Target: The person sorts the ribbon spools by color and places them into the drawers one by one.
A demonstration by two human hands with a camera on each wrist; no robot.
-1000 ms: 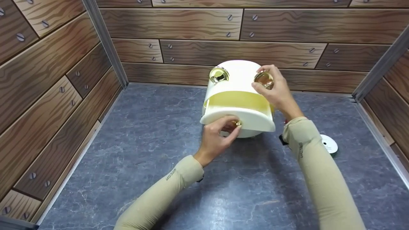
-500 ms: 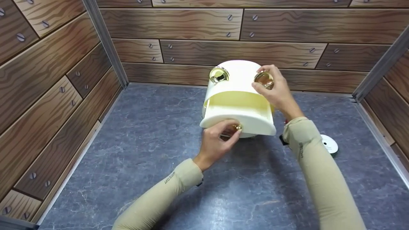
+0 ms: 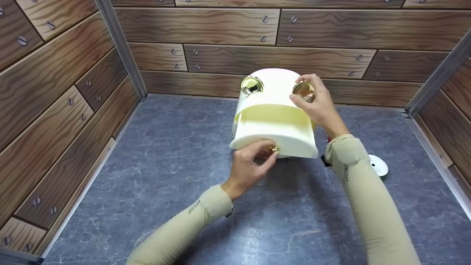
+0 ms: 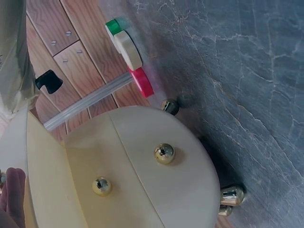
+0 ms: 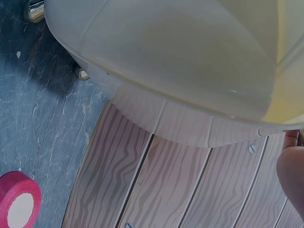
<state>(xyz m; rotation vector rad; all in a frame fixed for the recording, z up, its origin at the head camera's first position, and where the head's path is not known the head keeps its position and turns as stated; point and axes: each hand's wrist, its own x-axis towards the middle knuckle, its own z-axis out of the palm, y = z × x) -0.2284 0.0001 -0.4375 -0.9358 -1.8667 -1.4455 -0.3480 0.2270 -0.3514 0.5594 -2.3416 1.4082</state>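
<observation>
A white, round-topped drawer box stands near the back wall, with a gold round ornament at its upper left. Its top drawer is pulled partway out. My left hand pinches the small gold knob on that drawer's front between thumb and fingers. My right hand grips the other gold round ornament, at the box's upper right. Below the drawer, the left wrist view has two more gold knobs, an upper knob and a lower knob, on fronts divided by a seam.
Gold feet hold the box off the blue-grey marbled surface. To its right lie ribbon rolls: a green roll, a white roll and a pink roll. Wood-patterned panels enclose the surface.
The left hand has drawn the drawer farther out toward me, mostly in the first half second, and more of its inside shows. The right hand has stayed in place on the ornament.
</observation>
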